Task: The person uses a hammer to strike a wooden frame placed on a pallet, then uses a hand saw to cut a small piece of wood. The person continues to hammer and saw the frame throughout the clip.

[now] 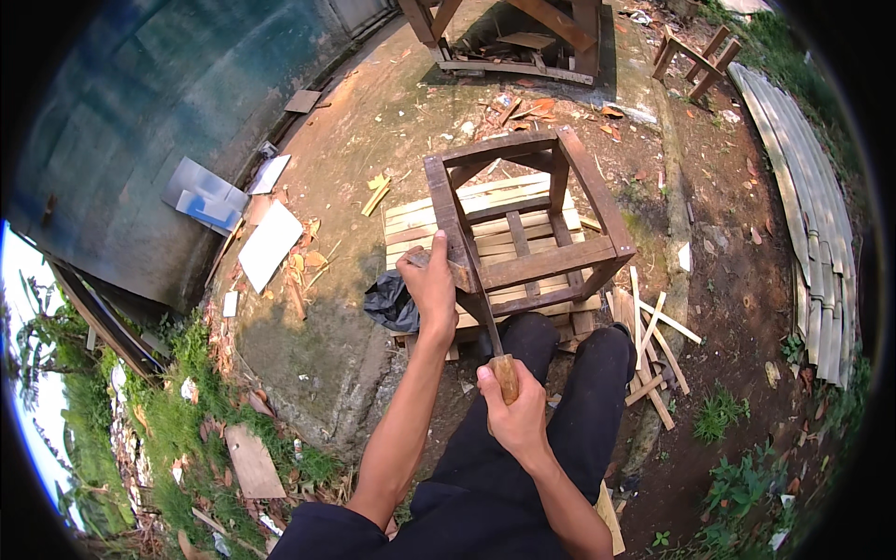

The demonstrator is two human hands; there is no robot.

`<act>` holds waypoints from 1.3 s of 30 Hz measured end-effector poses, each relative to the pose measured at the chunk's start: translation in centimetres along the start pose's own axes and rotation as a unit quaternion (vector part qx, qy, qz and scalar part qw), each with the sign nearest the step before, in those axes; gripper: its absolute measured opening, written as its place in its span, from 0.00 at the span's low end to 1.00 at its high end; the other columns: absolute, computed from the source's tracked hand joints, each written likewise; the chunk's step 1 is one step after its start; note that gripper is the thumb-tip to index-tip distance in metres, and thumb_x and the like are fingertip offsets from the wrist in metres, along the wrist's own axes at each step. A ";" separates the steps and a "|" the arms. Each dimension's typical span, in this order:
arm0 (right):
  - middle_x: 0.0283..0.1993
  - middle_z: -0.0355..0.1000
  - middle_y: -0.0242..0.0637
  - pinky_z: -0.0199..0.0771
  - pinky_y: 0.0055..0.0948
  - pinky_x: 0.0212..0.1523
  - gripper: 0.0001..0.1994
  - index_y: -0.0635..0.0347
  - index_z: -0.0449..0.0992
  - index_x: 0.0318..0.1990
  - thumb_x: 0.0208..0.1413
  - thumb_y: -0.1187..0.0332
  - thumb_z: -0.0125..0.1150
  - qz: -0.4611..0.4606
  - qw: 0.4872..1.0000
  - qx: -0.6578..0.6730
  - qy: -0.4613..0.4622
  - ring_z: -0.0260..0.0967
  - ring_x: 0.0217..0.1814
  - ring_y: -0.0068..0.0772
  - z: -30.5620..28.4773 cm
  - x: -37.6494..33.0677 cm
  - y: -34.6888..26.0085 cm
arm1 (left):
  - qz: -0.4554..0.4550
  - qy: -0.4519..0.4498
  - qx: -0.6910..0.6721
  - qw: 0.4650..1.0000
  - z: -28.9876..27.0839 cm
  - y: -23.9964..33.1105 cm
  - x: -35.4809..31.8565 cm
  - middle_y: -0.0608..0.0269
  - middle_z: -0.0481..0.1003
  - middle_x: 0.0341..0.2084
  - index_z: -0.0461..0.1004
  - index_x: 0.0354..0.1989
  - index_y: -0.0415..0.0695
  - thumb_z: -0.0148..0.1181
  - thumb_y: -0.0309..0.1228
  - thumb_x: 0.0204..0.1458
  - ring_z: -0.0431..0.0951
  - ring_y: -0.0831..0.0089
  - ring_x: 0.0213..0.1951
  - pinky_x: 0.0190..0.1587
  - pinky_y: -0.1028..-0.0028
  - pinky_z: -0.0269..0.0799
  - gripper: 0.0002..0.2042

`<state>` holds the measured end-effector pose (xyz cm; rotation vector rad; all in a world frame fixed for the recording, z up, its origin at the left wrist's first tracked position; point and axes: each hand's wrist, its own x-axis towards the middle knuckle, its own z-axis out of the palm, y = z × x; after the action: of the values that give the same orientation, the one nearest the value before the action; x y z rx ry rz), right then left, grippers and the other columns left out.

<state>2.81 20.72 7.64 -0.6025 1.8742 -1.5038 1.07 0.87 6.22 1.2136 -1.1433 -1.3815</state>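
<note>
A dark brown wooden frame, like a stool without a seat (537,210), stands on a pale slatted pallet (420,219) in front of my knees. My left hand (431,285) presses on the near left leg of the frame, fingers closed around the blade end of a long tool (485,313). My right hand (511,411) grips the tool's light wooden handle, held low between my legs. The tool runs up from the handle to the frame's near left corner.
Loose wooden strips (653,345) lie right of the pallet, a black bag (390,303) at its left. White and grey boards (269,245) lie by a dark wall. Another wooden structure (523,33) stands farther off, corrugated sheets (812,215) at right.
</note>
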 end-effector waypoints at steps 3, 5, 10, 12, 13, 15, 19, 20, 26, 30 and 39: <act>0.30 0.76 0.36 0.75 0.26 0.39 0.13 0.67 0.74 0.38 0.63 0.63 0.60 -0.006 1.000 0.025 -0.008 0.74 0.33 0.24 0.2 0.4 0.9 | 0.008 -0.082 -0.040 0.996 -0.1 0.3 -0.2 0.59 0.71 0.39 0.63 0.51 0.36 0.60 0.39 0.61 0.71 0.74 0.36 0.41 0.73 0.69 0.20; 0.26 0.74 0.42 0.72 0.32 0.33 0.13 0.67 0.73 0.37 0.61 0.63 0.62 -0.041 0.998 0.047 -0.002 0.73 0.27 0.33 0.2 0.5 1.2 | -0.029 -0.093 -0.084 0.992 -0.2 0.6 -0.1 0.61 0.74 0.38 0.65 0.50 0.38 0.58 0.37 0.63 0.73 0.75 0.38 0.41 0.72 0.71 0.17; 0.24 0.72 0.48 0.71 0.36 0.29 0.13 0.67 0.72 0.36 0.61 0.64 0.62 -0.055 0.995 0.087 -0.011 0.75 0.25 0.43 0.2 0.6 0.8 | -0.046 -0.130 -0.056 0.989 0.0 1.4 -0.3 0.49 0.78 0.34 0.67 0.50 0.36 0.49 0.45 0.66 0.83 0.63 0.34 0.31 0.63 0.81 0.20; 0.24 0.73 0.50 0.72 0.37 0.28 0.12 0.68 0.72 0.36 0.61 0.65 0.62 -0.051 0.996 0.068 -0.014 0.76 0.26 0.48 0.1 0.6 0.2 | -0.032 -0.139 -0.026 0.989 0.1 1.5 -0.5 0.47 0.78 0.30 0.66 0.50 0.35 0.45 0.49 0.67 0.83 0.61 0.33 0.28 0.62 0.81 0.24; 0.25 0.73 0.50 0.72 0.37 0.28 0.12 0.68 0.71 0.36 0.61 0.65 0.62 -0.058 0.996 0.062 -0.012 0.76 0.26 0.50 0.1 0.6 0.0 | -0.029 -0.130 -0.024 0.991 0.1 1.5 -0.6 0.47 0.78 0.30 0.66 0.49 0.35 0.44 0.50 0.67 0.83 0.61 0.32 0.28 0.62 0.81 0.25; 0.25 0.73 0.52 0.72 0.39 0.28 0.12 0.69 0.71 0.37 0.61 0.66 0.61 -0.067 0.996 0.051 -0.020 0.76 0.27 0.54 -0.2 0.6 -0.6 | -0.029 -0.109 -0.004 0.994 0.0 1.4 -0.7 0.46 0.78 0.30 0.66 0.49 0.36 0.42 0.52 0.67 0.83 0.61 0.31 0.28 0.64 0.81 0.26; 0.25 0.73 0.53 0.73 0.41 0.28 0.12 0.69 0.70 0.39 0.60 0.67 0.61 -0.095 0.995 0.034 -0.007 0.76 0.29 0.57 -0.6 0.8 -1.0 | -0.043 -0.100 0.039 0.993 -0.5 1.6 0.0 0.45 0.78 0.32 0.67 0.50 0.35 0.37 0.53 0.68 0.83 0.60 0.31 0.32 0.64 0.81 0.28; 0.25 0.73 0.53 0.73 0.41 0.28 0.12 0.69 0.70 0.39 0.60 0.67 0.61 -0.096 0.995 0.034 -0.005 0.76 0.29 0.58 -0.6 0.8 -0.9 | -0.046 -0.106 0.043 0.992 -0.6 1.8 0.1 0.44 0.78 0.33 0.67 0.50 0.34 0.36 0.53 0.68 0.82 0.60 0.32 0.34 0.63 0.81 0.29; 0.24 0.72 0.48 0.71 0.37 0.28 0.11 0.69 0.72 0.38 0.60 0.66 0.61 -0.102 0.994 0.035 0.001 0.74 0.24 0.44 -1.0 0.7 -0.5 | -0.157 -0.065 -0.074 0.983 0.2 1.6 0.1 0.41 0.78 0.35 0.66 0.53 0.31 0.39 0.48 0.67 0.81 0.56 0.42 0.43 0.55 0.77 0.27; 0.24 0.72 0.47 0.70 0.36 0.28 0.11 0.68 0.72 0.36 0.61 0.66 0.61 -0.098 0.994 0.038 0.013 0.74 0.24 0.44 -1.1 0.7 -0.5 | -0.041 -0.044 -0.023 0.998 0.9 0.4 -0.5 0.42 0.79 0.30 0.69 0.49 0.31 0.43 0.48 0.65 0.82 0.55 0.33 0.37 0.58 0.78 0.26; 0.27 0.75 0.54 0.74 0.41 0.30 0.13 0.71 0.71 0.40 0.58 0.67 0.62 -0.107 0.993 0.050 -0.003 0.78 0.31 0.56 -0.6 -0.7 0.0 | 0.018 -0.015 0.119 0.993 0.0 0.0 0.7 0.47 0.80 0.36 0.74 0.41 0.27 0.49 0.34 0.58 0.77 0.61 0.37 0.46 0.62 0.68 0.18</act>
<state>2.84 21.68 7.84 -0.7791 1.7624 -1.7185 1.01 0.17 6.18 1.3366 -1.3741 -1.2660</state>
